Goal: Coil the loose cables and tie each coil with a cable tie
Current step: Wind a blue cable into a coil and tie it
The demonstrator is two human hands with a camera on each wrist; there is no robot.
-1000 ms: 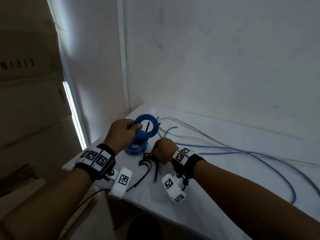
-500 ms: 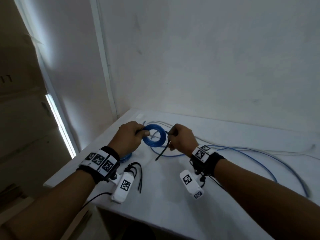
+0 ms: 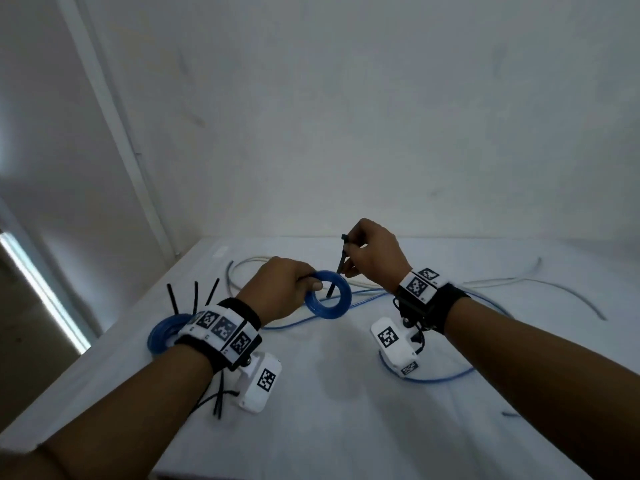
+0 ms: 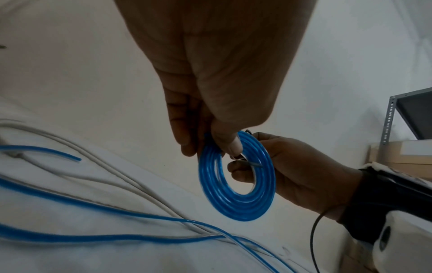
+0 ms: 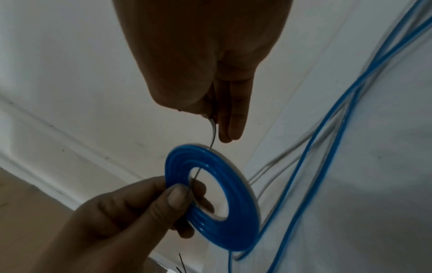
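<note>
My left hand (image 3: 284,292) pinches a flat blue cable coil (image 3: 337,308) by its left rim and holds it above the white table (image 3: 346,410). In the wrist views the same coil (image 4: 236,206) (image 5: 233,227) hangs upright between thumb and fingers. My right hand (image 3: 370,251) pinches a black cable tie (image 3: 341,261) near its head. The tie's tail runs down through the coil's hole (image 5: 197,175). A second blue coil (image 3: 162,336) with black tie tails sticking up lies at the table's left edge, partly behind my left wrist.
Loose blue cables (image 3: 450,375) and grey cables (image 3: 519,282) trail across the table's back and right. Spare black ties (image 3: 218,400) lie under my left wrist near the front left. White walls close the corner behind. A metal shelf (image 4: 388,120) stands to the right.
Both hands rose off the table with the coil. The right hand lifted the tie upright and its tail now passes through the coil's hole. The head camera tilted up and right.
</note>
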